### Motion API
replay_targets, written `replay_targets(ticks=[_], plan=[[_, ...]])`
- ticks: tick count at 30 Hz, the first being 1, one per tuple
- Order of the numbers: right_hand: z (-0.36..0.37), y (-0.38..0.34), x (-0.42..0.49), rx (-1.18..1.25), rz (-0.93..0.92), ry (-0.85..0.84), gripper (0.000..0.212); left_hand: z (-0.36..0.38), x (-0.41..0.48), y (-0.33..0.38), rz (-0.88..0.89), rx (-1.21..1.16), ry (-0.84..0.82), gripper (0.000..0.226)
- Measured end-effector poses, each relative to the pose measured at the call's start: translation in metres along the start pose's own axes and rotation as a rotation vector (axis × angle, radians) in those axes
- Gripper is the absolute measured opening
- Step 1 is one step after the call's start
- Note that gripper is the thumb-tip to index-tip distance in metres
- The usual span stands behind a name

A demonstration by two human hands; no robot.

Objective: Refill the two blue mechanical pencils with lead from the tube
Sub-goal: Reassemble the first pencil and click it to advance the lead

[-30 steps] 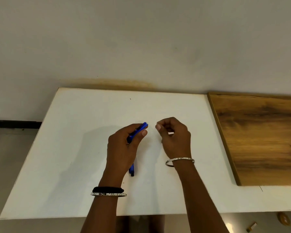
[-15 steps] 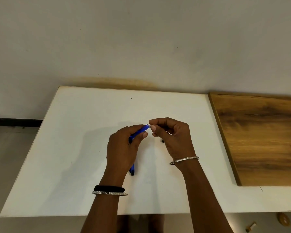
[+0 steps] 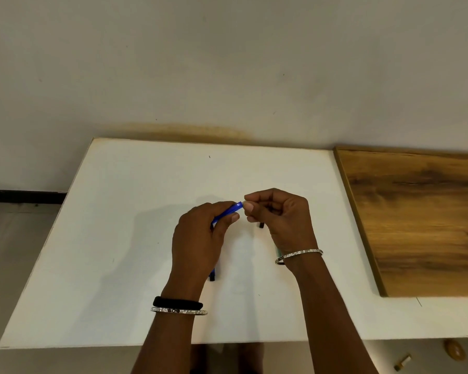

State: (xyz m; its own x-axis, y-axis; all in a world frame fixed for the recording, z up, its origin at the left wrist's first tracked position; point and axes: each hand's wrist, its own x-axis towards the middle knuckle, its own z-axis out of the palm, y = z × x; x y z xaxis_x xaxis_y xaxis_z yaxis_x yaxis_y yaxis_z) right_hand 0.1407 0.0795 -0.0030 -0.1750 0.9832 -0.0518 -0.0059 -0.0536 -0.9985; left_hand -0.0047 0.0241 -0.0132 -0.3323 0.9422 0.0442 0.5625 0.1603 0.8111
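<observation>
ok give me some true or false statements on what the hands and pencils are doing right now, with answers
1. The left hand grips a blue pencil. True.
2. The right hand lies flat on the white table. False: it is raised, its fingertips pinching the far end of that pencil.
3. A wooden board lies on the right side of the table. True.
4. Both wrists are bare. False: the left wrist wears a silver bangle and a black band, and the right wrist wears a bangle.
5. The end of a second blue pencil shows on the table below the left hand. True.
</observation>
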Motion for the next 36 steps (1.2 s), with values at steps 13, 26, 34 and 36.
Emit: replay_targets(ticks=[13, 26, 34, 36], plan=[[0.001, 0.001, 0.0, 0.103, 0.03, -0.023, 0.017, 0.003, 0.001, 0.0, -0.013, -0.084, -0.004, 0.029], [-0.012, 0.018, -0.001, -0.865, 0.167, 0.247, 0.015, 0.003, 0.002, 0.0, -0.086, -0.146, -0.004, 0.032], [-0.009, 0.022, 0.001, -0.94, 0.214, 0.194, 0.016, 0.004, 0.003, -0.001, -0.096, -0.107, 0.012, 0.023], [-0.009, 0.024, 0.002, -0.952, 0.204, 0.173, 0.013, 0.004, 0.003, -0.001, -0.094, -0.095, 0.015, 0.022]])
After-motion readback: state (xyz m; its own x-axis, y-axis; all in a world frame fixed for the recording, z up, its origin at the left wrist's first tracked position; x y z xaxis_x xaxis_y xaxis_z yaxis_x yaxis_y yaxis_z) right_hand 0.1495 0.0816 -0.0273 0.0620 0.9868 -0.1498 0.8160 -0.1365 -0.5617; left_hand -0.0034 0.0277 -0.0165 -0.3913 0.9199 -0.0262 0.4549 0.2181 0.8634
